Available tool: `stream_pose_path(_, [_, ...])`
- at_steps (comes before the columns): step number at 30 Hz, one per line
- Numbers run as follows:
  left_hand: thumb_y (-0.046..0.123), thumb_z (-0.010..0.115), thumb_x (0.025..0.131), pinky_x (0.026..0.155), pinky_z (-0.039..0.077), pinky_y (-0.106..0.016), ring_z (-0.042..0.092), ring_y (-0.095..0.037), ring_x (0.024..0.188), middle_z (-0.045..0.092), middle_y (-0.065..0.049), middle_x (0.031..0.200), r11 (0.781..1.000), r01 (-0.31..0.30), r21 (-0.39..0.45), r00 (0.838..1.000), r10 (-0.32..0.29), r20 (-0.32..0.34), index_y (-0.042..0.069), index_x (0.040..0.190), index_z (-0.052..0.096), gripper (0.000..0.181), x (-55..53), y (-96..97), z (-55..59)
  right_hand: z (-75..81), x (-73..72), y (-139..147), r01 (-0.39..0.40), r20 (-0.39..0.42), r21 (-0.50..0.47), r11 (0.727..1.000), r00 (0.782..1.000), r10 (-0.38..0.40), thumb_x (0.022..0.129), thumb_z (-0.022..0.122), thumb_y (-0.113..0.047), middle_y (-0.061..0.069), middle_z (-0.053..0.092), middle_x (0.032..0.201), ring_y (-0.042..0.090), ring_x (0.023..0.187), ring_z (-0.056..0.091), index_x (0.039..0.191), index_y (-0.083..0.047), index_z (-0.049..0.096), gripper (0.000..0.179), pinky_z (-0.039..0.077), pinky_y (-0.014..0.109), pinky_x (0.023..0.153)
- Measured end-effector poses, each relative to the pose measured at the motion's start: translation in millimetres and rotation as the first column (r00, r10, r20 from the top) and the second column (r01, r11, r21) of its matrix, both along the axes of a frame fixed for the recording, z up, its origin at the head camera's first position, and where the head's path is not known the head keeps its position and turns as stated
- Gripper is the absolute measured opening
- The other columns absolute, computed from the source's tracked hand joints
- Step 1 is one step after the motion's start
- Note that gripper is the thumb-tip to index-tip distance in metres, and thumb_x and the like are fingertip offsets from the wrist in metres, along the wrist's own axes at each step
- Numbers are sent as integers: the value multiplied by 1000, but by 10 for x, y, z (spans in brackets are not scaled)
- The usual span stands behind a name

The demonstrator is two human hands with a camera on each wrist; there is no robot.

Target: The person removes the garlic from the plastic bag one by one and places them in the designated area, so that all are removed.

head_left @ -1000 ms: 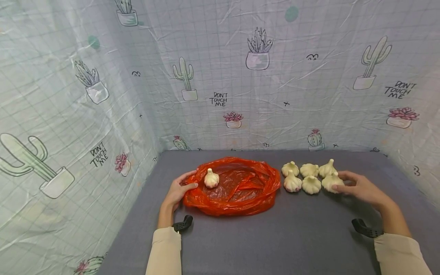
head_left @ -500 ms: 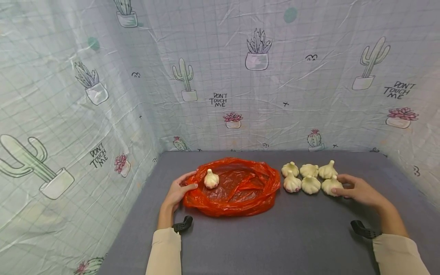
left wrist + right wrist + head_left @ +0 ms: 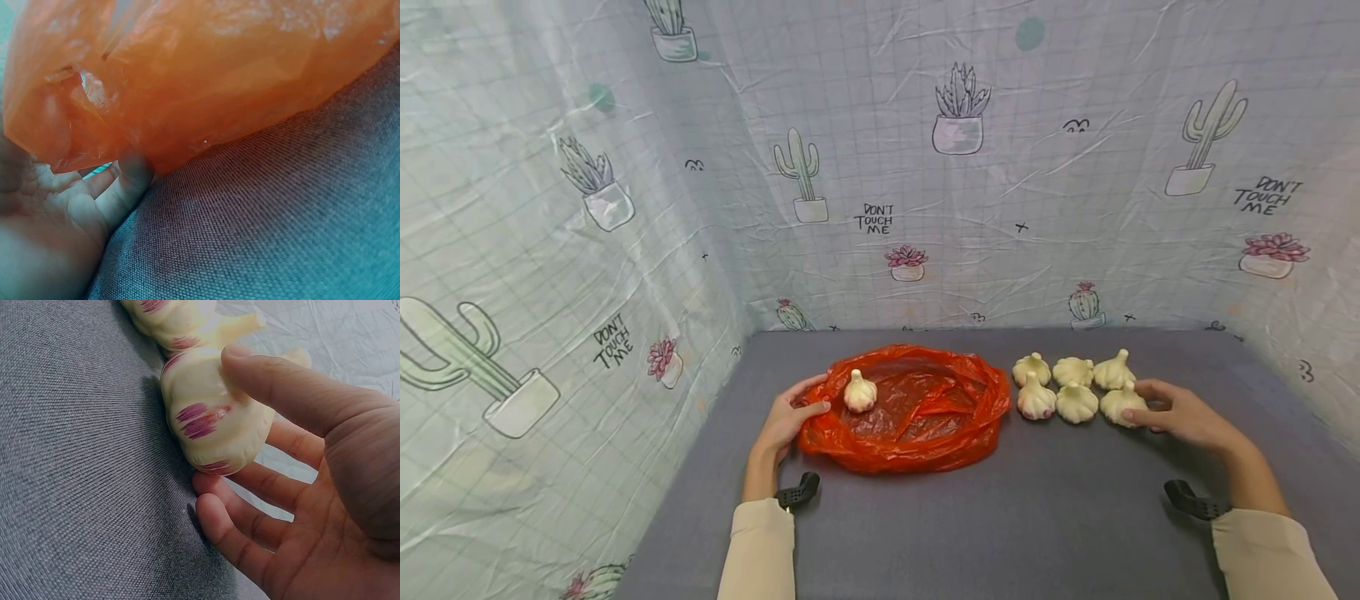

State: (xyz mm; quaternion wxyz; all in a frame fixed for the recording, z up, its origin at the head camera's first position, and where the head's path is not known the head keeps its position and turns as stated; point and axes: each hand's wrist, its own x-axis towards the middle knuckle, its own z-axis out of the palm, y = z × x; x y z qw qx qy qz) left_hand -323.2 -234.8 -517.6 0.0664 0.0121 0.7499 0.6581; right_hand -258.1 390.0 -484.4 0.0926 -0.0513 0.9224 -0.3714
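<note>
A red plastic bag (image 3: 917,454) lies with its mouth spread wide, and one garlic bulb (image 3: 860,393) sits inside at its left. At the bag's left edge my left hand (image 3: 786,421) holds the rim, thumb on the near side; the left wrist view shows the thin plastic (image 3: 206,94) against the fingers, some of which it hides. My right hand (image 3: 1187,417) grips the front right garlic bulb (image 3: 1122,406) of a two-row group. In the right wrist view the thumb lies on top of that purple-streaked bulb (image 3: 206,419), fingers curled around its side, and it appears to rest on the cloth.
More garlic bulbs stand close together between the bag and my right hand, among them a front one (image 3: 1037,397) and a back one (image 3: 1114,371). Grey cloth (image 3: 985,533) covers the table. A cactus-print curtain (image 3: 880,167) encloses the back and sides.
My right hand and the bulb at its fingers have shifted very slightly. The left hand and the bag stay in place. The head view has drifted a little.
</note>
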Motion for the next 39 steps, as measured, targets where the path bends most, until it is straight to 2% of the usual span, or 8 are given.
stream_pose_path(6, [16,78,89,100,56,-43,56,-28,131,54,-5,151,1000,-2,2,1000,2,5,24,142,62,56,6,2,1,-13,-2,-3,11,2,10,1000,1000,-11,100,66,-36,44,41,144,28,100,68,148,15,33,78,56,32,72])
stream_pose_path(16, [17,78,89,103,55,-44,55,-28,131,54,-5,151,1000,-8,0,1000,8,7,24,141,62,56,-1,-1,-13,27,10,-6,-1,10,2,1000,1000,1,101,65,-32,45,43,142,33,101,69,147,15,33,74,57,34,74])
stream_pose_path(25, [16,77,90,100,56,-42,56,-29,129,54,-9,151,1000,-5,-4,1000,5,-5,21,144,60,57,-16,3,-22,82,49,15,-12,12,-41,999,1000,12,102,63,-32,41,48,139,19,99,67,149,12,35,70,58,34,74])
stream_pose_path(30, [16,77,89,99,56,-40,57,-28,129,54,-8,151,1000,2,6,1000,-2,-1,21,144,60,57,-21,1,-19,133,63,46,-6,-7,-41,999,1000,6,103,62,-34,36,51,138,22,107,66,149,8,39,65,59,36,76])
stream_pose_path(35, [15,77,89,98,57,-38,57,-27,128,54,-8,151,1000,0,9,1000,0,3,21,144,60,57,-15,-4,-19,219,67,35,21,-46,-21,1000,999,-22,104,59,-36,38,50,139,38,112,64,149,7,40,65,58,41,76])
stream_pose_path(37, [16,77,90,98,57,-39,57,-27,128,54,-8,151,1000,0,4,1000,0,3,21,144,60,57,-12,-4,-19,263,68,18,37,-60,-16,999,997,-38,105,58,-38,38,49,140,34,112,64,150,7,39,67,58,43,77])
stream_pose_path(39, [16,77,90,98,57,-39,57,-28,128,54,-8,151,1000,1,4,1000,-1,3,20,144,60,57,-12,-4,-18,310,70,-2,49,-66,-22,999,997,-51,105,57,-40,37,48,143,17,109,63,151,6,37,68,58,45,80])
